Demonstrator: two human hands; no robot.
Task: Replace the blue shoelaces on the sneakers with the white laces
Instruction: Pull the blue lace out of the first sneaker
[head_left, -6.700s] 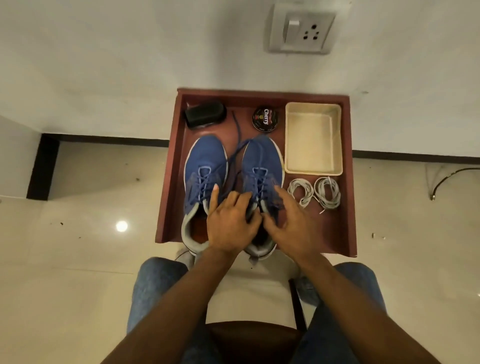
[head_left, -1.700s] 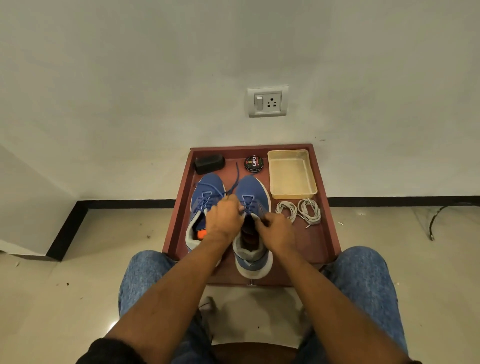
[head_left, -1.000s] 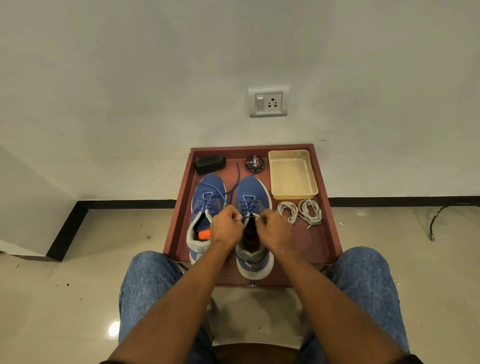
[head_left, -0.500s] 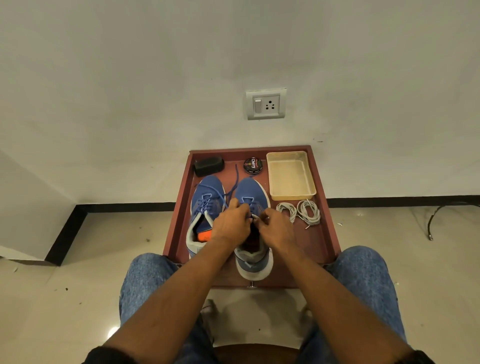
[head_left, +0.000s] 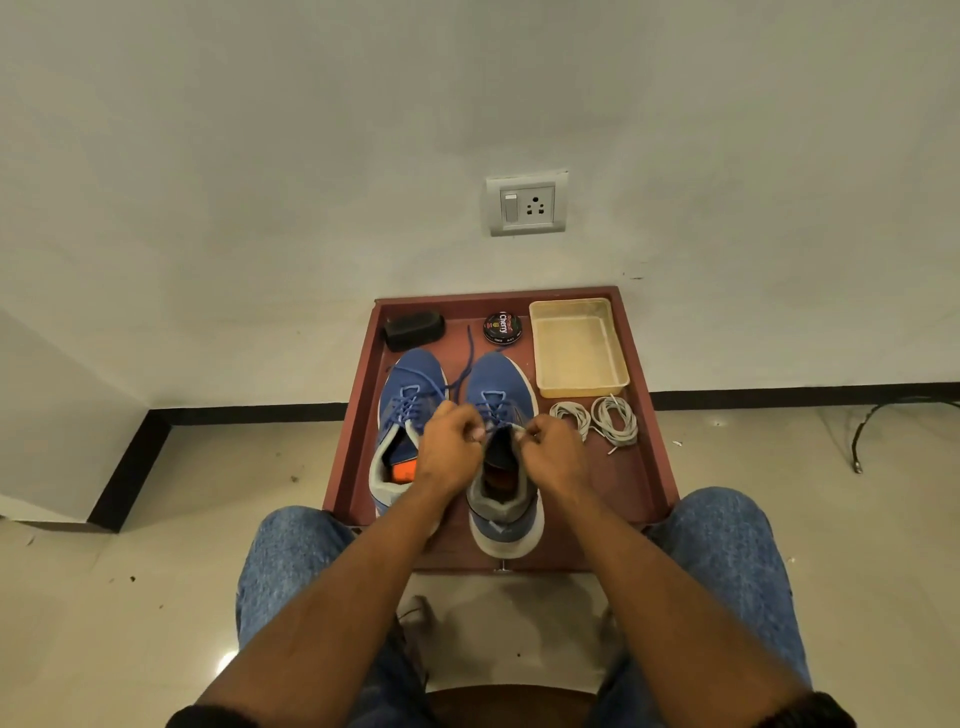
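Two blue sneakers stand side by side on a reddish-brown tray (head_left: 657, 467), toes to the wall. The left sneaker (head_left: 405, 395) keeps its blue lace. Over the right sneaker (head_left: 501, 384), my left hand (head_left: 451, 451) and my right hand (head_left: 551, 454) sit with curled fingers at the top of its lacing. Each hand pinches the blue lace (head_left: 467, 358), whose loose end trails away between the toes. Two coiled white laces (head_left: 597, 420) lie on the tray right of the shoes.
A cream plastic tub (head_left: 577, 347), a round polish tin (head_left: 502, 327) and a black brush (head_left: 414, 330) line the tray's far edge by the wall. My jeans-clad knees flank the tray's near edge. A dark cable (head_left: 883, 415) lies on the floor at right.
The camera pulled back from a close view. My hands stayed at the right sneaker's top eyelets, drew slightly apart and curled tighter on the lace.
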